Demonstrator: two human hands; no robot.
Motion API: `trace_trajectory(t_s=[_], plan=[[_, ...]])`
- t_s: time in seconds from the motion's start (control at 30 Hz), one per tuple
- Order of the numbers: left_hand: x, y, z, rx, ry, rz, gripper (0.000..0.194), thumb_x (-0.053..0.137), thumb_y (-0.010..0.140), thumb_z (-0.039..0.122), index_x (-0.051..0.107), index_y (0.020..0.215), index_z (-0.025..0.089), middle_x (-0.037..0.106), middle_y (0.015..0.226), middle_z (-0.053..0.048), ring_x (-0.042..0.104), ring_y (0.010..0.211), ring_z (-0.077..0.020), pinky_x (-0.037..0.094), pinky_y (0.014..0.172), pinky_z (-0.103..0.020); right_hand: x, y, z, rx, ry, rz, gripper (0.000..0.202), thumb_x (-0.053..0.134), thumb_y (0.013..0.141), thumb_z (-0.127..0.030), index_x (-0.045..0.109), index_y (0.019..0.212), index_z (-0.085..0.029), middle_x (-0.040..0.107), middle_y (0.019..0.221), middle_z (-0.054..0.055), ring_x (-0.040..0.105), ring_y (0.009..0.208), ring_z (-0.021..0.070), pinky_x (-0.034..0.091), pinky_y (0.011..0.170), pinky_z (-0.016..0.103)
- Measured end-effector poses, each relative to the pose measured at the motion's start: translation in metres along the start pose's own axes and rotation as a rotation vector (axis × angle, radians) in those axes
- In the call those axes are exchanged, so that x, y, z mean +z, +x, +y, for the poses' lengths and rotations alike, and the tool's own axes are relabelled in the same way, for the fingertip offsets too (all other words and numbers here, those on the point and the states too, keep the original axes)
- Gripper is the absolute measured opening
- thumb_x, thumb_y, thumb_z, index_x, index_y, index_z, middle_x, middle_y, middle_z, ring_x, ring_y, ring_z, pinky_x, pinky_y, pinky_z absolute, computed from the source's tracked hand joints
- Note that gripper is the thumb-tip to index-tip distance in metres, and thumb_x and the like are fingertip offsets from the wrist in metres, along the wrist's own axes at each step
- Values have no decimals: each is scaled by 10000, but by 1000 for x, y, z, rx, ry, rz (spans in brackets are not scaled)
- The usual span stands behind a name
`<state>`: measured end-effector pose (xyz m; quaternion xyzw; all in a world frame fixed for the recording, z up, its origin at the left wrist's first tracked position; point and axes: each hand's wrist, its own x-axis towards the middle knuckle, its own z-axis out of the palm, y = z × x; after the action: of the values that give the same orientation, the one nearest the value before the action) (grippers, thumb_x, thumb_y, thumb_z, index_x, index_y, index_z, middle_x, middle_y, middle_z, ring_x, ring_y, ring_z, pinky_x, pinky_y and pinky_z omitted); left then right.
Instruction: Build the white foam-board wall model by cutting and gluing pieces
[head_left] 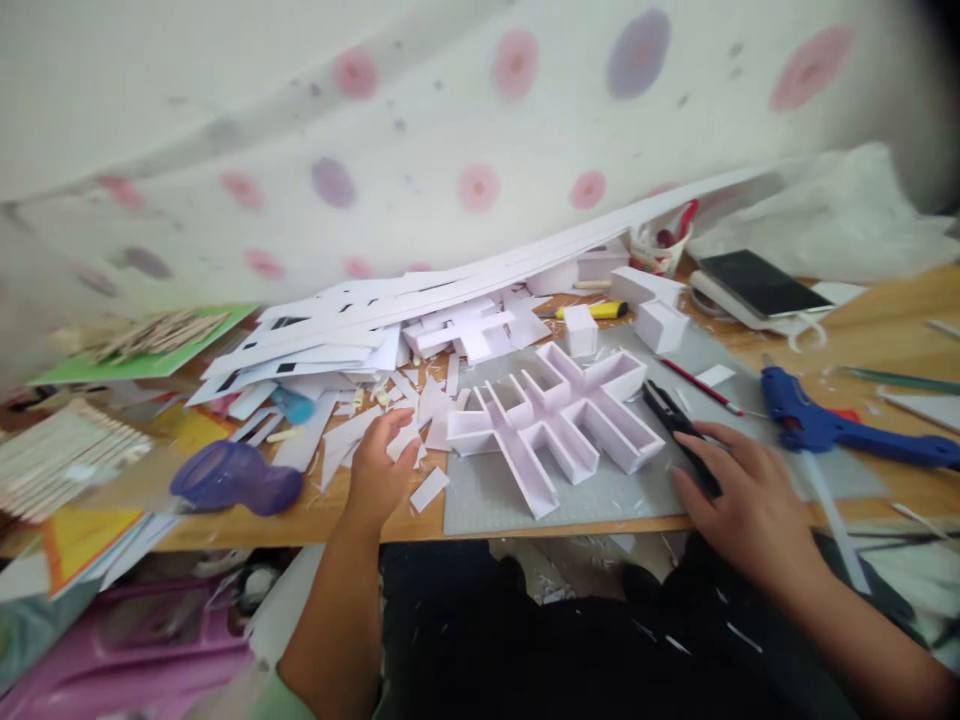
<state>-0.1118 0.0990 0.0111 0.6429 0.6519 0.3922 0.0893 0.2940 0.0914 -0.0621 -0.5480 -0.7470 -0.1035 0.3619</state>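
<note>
A white foam-board model (555, 400) of branching open channels lies on the grey cutting mat (480, 505). To its left, my left hand (384, 462) hovers over the table's front part with bent fingers apart, holding nothing. White offcuts (430, 489) lie close to that hand. On the other side of the model, my right hand (750, 490) has its thumb and fingers around a black utility knife (663, 402), which rests on or just above the mat. A red pencil (701, 386) lies beyond the knife. Farther right is a blue glue gun (817, 420) with a pale glue stick.
Large white sheets (360, 325) are piled at the back left. A yellow cutter (592, 311) and small white boxes (581, 330) stand behind the model. A phone (763, 282) lies at the back right. A purple container (236, 478) and wooden sticks (67, 455) sit left.
</note>
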Motion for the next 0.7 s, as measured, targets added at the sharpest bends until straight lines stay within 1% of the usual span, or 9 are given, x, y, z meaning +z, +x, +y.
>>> trace_trajectory(t_s=[0.07,0.1,0.17,0.23,0.3,0.37,0.43,0.57,0.7], plan=[[-11,-15,-6,-105,23,122,251,572,808,284,593,1040,193,673,979,-59,655,926,-205,511,896,-398,-1,0,1,-22,-16,9,322,526,865,-349,591,1116,-158,584,1152,178,582,1021,343,469,895,497],[-15,-24,-8,-134,55,138,217,580,806,298,602,993,191,676,917,-50,658,863,-201,524,851,-389,-1,0,1,-29,-30,8,320,534,862,-349,588,1116,-161,587,1147,182,584,1020,350,470,894,500],[-20,-41,-12,-125,142,67,203,626,780,322,615,939,196,671,875,-41,649,818,-205,525,803,-380,-1,0,0,-38,-55,12,316,546,857,-349,582,1114,-168,590,1141,187,586,1015,361,473,890,502],[-20,-57,-15,-58,218,-40,220,671,750,326,626,931,211,665,908,-43,639,861,-223,513,808,-382,-1,0,-1,-39,-70,20,312,547,855,-357,580,1110,-180,592,1140,184,590,1001,366,479,879,502],[-20,-66,-19,1,268,-36,218,677,751,320,633,941,223,655,947,-51,620,930,-242,495,843,-396,0,0,-2,-31,-88,21,310,544,854,-371,583,1104,-192,596,1134,178,596,979,363,486,863,499],[-22,-68,-25,30,314,51,188,646,780,310,639,948,224,648,967,-64,600,962,-255,477,868,-411,1,-1,-2,-23,-114,17,308,538,857,-381,593,1095,-192,602,1119,175,599,972,362,488,855,496],[-26,-65,-30,51,348,86,151,600,815,295,647,938,222,650,954,-68,590,950,-258,467,862,-411,2,-2,-3,-19,-142,20,304,537,858,-377,609,1079,-180,611,1097,177,600,965,360,486,855,492],[-27,-59,-27,82,333,-50,130,590,829,303,662,916,239,662,912,-48,587,924,-250,459,829,-386,3,-3,-3,-25,-166,53,290,574,842,-359,637,1043,-160,627,1073,173,605,936,345,482,854,468],[-9,-65,-15,73,355,-142,243,703,738,305,672,973,254,663,963,-52,584,917,-261,454,813,-395,5,-3,-2,-20,-175,51,284,586,832,-352,640,1041,-167,637,1065,166,605,941,340,479,849,470]])
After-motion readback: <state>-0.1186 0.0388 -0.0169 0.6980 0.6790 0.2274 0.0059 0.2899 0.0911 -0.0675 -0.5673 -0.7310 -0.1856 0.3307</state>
